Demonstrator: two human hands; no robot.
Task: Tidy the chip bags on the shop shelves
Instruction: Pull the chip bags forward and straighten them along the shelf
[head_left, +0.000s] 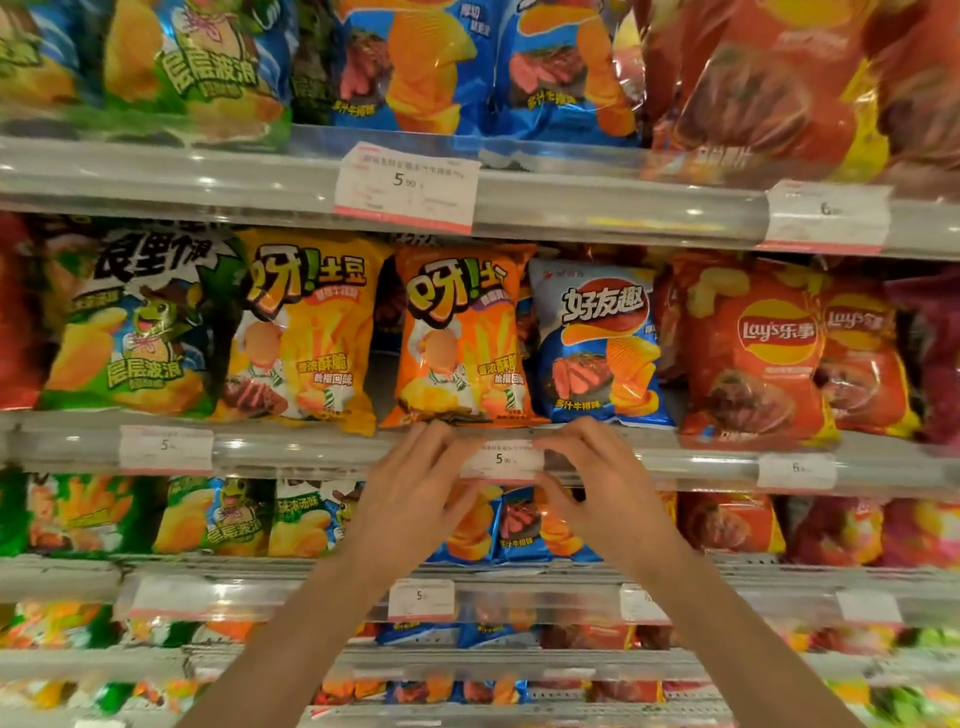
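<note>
Up close, both hands reach to the front rail (311, 447) of the middle shelf. The left hand (415, 488) and right hand (592, 483) pinch the two ends of a price label (503, 460) between curled fingers and thumbs, forearms angled up from below. Just above the knuckles stands the orange chip bag (460, 338), upright, long axis vertical, front facing out. A narrow gap separates it from the yellow chip bag (306, 332) to its left; the blue chip bag (597, 343) touches its right edge. Bags crowd the shelf elsewhere.
</note>
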